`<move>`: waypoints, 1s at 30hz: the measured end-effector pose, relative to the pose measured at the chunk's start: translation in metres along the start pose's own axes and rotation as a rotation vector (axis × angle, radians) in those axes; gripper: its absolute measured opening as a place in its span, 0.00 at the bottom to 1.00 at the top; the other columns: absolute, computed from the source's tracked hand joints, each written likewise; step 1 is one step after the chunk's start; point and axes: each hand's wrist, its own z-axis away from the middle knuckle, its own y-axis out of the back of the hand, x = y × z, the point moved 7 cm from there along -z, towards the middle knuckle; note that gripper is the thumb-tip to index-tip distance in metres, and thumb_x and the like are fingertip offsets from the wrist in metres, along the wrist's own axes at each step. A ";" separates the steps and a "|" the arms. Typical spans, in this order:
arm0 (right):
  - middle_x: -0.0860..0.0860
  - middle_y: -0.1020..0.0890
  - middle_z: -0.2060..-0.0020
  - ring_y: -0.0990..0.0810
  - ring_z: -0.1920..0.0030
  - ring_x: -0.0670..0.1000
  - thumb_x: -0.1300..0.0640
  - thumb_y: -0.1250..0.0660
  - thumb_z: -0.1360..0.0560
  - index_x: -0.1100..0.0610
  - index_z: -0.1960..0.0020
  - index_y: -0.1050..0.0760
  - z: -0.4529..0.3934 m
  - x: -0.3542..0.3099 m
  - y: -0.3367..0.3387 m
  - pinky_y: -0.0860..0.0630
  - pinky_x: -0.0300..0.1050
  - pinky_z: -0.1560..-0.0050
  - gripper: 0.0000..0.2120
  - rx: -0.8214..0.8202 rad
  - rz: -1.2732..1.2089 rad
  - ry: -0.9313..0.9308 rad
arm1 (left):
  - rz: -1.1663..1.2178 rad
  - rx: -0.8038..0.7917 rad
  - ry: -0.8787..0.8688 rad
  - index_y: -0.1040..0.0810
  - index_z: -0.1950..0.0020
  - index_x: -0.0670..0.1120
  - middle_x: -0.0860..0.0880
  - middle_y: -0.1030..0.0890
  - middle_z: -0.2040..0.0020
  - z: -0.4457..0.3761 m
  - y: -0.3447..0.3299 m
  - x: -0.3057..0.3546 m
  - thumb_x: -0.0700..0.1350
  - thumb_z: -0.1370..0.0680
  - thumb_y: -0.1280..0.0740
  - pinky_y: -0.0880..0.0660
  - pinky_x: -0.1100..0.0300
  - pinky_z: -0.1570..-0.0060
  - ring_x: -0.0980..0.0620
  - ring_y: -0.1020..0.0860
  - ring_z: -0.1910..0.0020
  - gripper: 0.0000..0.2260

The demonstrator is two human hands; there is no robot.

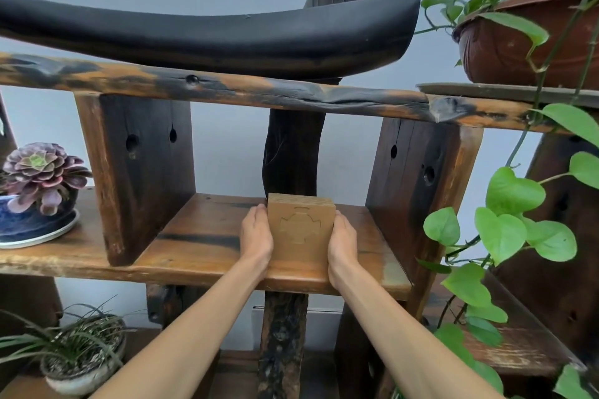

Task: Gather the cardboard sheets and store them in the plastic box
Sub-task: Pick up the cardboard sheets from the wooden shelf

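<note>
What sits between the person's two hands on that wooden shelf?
In the head view, a stack of brown cardboard sheets lies between the left hand and right hand, pressed from both sides on the wooden shelf.

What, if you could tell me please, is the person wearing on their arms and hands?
Nothing shows on them. Both forearms are bare from the bottom edge of the picture up to the wrists, with no sleeves in view. The left hand and right hand have no gloves, and no watch, bracelet or ring shows. The fingers are mostly hidden, so rings there cannot be ruled out.
</note>
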 end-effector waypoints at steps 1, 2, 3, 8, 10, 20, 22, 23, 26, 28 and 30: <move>0.49 0.16 0.48 0.20 0.47 0.48 0.46 0.50 0.14 0.51 0.41 0.21 0.001 0.000 0.000 0.24 0.50 0.40 0.19 -0.003 -0.001 -0.008 | -0.007 -0.002 0.003 0.26 0.43 0.52 0.54 0.23 0.49 0.002 0.001 0.000 0.55 0.15 0.51 0.34 0.57 0.45 0.55 0.26 0.48 0.15; 0.49 0.16 0.48 0.19 0.47 0.48 0.46 0.50 0.15 0.51 0.42 0.21 0.000 -0.001 0.001 0.24 0.50 0.41 0.20 -0.005 0.001 -0.008 | -0.006 -0.011 0.005 0.26 0.40 0.51 0.53 0.23 0.46 0.003 0.001 0.000 0.56 0.15 0.52 0.34 0.56 0.45 0.55 0.26 0.47 0.17; 0.49 0.16 0.48 0.19 0.47 0.48 0.45 0.50 0.15 0.50 0.43 0.21 0.001 -0.002 0.001 0.23 0.48 0.43 0.20 -0.010 0.003 -0.006 | -0.001 -0.026 0.011 0.26 0.37 0.50 0.52 0.23 0.42 0.004 0.000 -0.002 0.58 0.16 0.53 0.34 0.56 0.43 0.53 0.26 0.43 0.21; 0.47 0.17 0.53 0.20 0.51 0.45 0.42 0.52 0.15 0.48 0.52 0.22 0.004 0.000 0.000 0.29 0.36 0.58 0.22 0.042 -0.016 0.046 | 0.031 -0.139 -0.081 0.29 0.32 0.58 0.58 0.24 0.37 0.015 0.001 -0.007 0.75 0.26 0.56 0.32 0.60 0.38 0.56 0.26 0.37 0.33; 0.47 0.16 0.55 0.19 0.52 0.46 0.42 0.52 0.15 0.49 0.55 0.22 0.005 -0.001 0.001 0.28 0.37 0.58 0.24 0.084 -0.007 0.074 | 0.007 -0.183 -0.114 0.29 0.40 0.60 0.60 0.22 0.43 0.019 0.003 -0.003 0.78 0.30 0.47 0.28 0.64 0.51 0.60 0.24 0.43 0.29; 0.44 0.15 0.48 0.17 0.46 0.44 0.23 0.47 0.28 0.45 0.43 0.22 0.013 -0.001 0.001 0.22 0.40 0.51 0.31 -0.109 0.052 0.156 | 0.020 -0.219 -0.167 0.29 0.40 0.54 0.57 0.19 0.45 0.019 0.006 -0.001 0.67 0.33 0.26 0.25 0.69 0.54 0.62 0.21 0.47 0.29; 0.45 0.15 0.47 0.16 0.46 0.45 0.21 0.40 0.32 0.45 0.42 0.23 0.014 -0.001 0.004 0.20 0.42 0.49 0.33 -0.158 0.052 0.153 | 0.041 -0.229 -0.159 0.29 0.39 0.52 0.55 0.19 0.44 0.019 0.006 -0.001 0.66 0.33 0.25 0.23 0.64 0.51 0.59 0.20 0.46 0.30; 0.45 0.15 0.46 0.15 0.46 0.45 0.22 0.37 0.32 0.45 0.41 0.23 0.014 0.000 0.004 0.19 0.43 0.48 0.32 -0.173 0.052 0.152 | 0.045 -0.233 -0.156 0.29 0.38 0.52 0.54 0.19 0.44 0.018 0.005 -0.001 0.66 0.33 0.25 0.23 0.63 0.50 0.58 0.20 0.45 0.31; 0.46 0.15 0.44 0.16 0.44 0.47 0.28 0.34 0.28 0.45 0.37 0.24 0.017 0.001 0.004 0.17 0.48 0.45 0.28 -0.182 0.057 0.179 | 0.049 -0.223 -0.159 0.30 0.38 0.50 0.53 0.20 0.43 0.022 0.006 -0.001 0.63 0.32 0.25 0.22 0.60 0.48 0.56 0.20 0.44 0.30; 0.46 0.15 0.45 0.16 0.45 0.47 0.30 0.34 0.26 0.45 0.38 0.24 0.020 -0.002 0.005 0.17 0.48 0.45 0.25 -0.170 0.059 0.206 | 0.052 -0.211 -0.173 0.30 0.38 0.49 0.52 0.20 0.44 0.026 0.008 0.003 0.61 0.30 0.25 0.22 0.63 0.51 0.55 0.21 0.45 0.28; 0.46 0.15 0.45 0.16 0.45 0.47 0.31 0.35 0.25 0.45 0.39 0.24 0.025 -0.005 0.006 0.17 0.48 0.44 0.23 -0.167 0.068 0.220 | 0.067 -0.209 -0.181 0.30 0.39 0.50 0.53 0.20 0.44 0.032 0.011 0.006 0.60 0.30 0.25 0.23 0.67 0.56 0.56 0.21 0.45 0.26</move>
